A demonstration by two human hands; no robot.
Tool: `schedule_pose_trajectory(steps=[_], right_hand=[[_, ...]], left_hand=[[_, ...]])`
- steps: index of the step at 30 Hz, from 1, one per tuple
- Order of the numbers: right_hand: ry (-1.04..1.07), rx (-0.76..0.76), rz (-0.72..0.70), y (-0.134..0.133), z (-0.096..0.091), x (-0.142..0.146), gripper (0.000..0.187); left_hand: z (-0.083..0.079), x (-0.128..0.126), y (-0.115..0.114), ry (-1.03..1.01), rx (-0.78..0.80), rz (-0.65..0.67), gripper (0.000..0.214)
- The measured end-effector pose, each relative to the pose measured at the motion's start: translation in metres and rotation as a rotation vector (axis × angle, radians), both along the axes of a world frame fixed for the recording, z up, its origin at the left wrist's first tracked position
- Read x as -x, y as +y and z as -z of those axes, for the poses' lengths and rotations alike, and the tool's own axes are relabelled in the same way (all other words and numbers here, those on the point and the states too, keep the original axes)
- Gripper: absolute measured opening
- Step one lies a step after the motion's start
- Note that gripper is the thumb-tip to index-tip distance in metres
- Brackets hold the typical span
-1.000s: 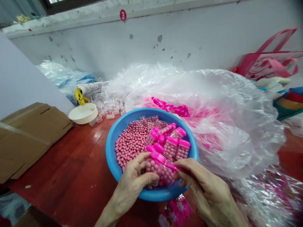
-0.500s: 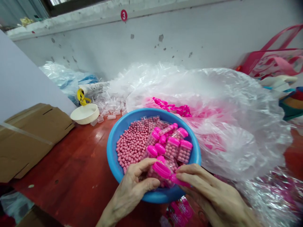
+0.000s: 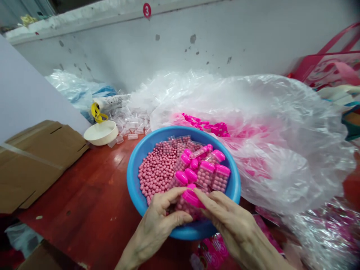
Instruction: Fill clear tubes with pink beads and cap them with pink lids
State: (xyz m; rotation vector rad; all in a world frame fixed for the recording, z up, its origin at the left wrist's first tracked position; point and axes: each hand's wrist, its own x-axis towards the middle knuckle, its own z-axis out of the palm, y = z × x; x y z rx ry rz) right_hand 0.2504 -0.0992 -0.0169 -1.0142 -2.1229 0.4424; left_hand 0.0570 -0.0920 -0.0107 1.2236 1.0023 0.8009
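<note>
My left hand point(image 3: 160, 217) grips a small clear candy box point(image 3: 191, 198) with a bright pink flip lid, thumb on the near side and index finger behind. The fingers of my right hand point(image 3: 229, 215) press on the lid, which lies over the box top. Both hands are above the near rim of a blue basin point(image 3: 131, 182). In the basin, loose pink balls point(image 3: 156, 168) fill the left side. Several filled boxes with pink lids point(image 3: 206, 171) lie at the right, and filled boxes without lids point(image 3: 180, 144) lie at the back.
A large clear plastic bag point(image 3: 281, 165) holding pink lids point(image 3: 216, 127) spreads behind and right of the basin. Several empty clear containers point(image 3: 133, 122) lie behind, beside a white bowl point(image 3: 101, 134). Cardboard point(image 3: 36, 161) is at left. Printed pink packaging point(image 3: 212, 253) lies under the near rim.
The pink lid stood open and now lies down over the box. My right hand has moved left and inward onto it. The left hand keeps its grip.
</note>
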Motion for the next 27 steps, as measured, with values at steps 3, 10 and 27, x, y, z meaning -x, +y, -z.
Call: schedule_pose_trajectory(steps=[3,10,27], right_hand=[[-0.051,-0.012,-0.009,0.002,0.003,-0.001,0.049],[-0.068,-0.047,-0.058,0.006,0.005,-0.004,0.050],[0.220,-0.184,0.203,0.003,-0.007,0.012,0.033]], left_hand=[[0.000,-0.001,0.000,0.038,-0.011,-0.017,0.029],[-0.002,-0.002,0.000,0.118,-0.069,-0.042,0.010],[-0.005,-0.002,-0.002,0.178,-0.085,-0.081,0.008]])
